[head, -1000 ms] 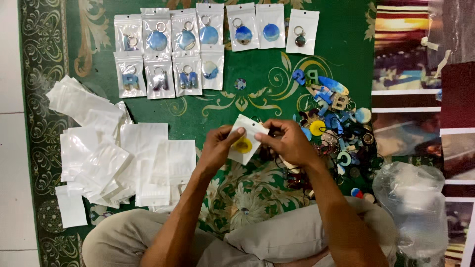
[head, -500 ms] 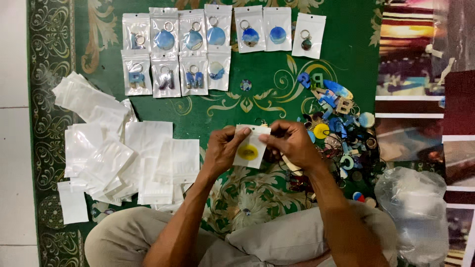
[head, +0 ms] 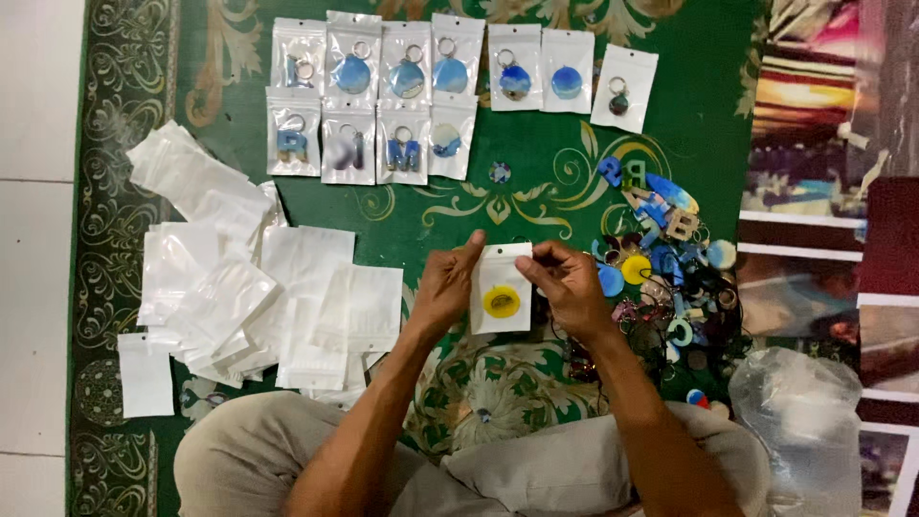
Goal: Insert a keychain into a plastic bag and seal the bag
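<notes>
My left hand (head: 445,284) and my right hand (head: 567,283) both pinch the top edge of a small white pouch (head: 501,288) that holds a yellow round keychain. The pouch hangs upright between the hands, above the green patterned carpet (head: 536,182). To the right of my right hand lies a pile of loose keychains (head: 661,263), letters and discs in blue, yellow and other colours. On my left spreads a heap of empty white pouches (head: 254,292).
Two rows of filled pouches (head: 402,101) with blue keychains lie at the far side of the carpet. A crumpled clear plastic bag (head: 795,421) sits at the right near my knee. White floor tiles (head: 33,239) border the carpet on the left.
The pouch has turned from tilted to upright, and both hands have shifted up to its top edge. The camera view has moved slightly.
</notes>
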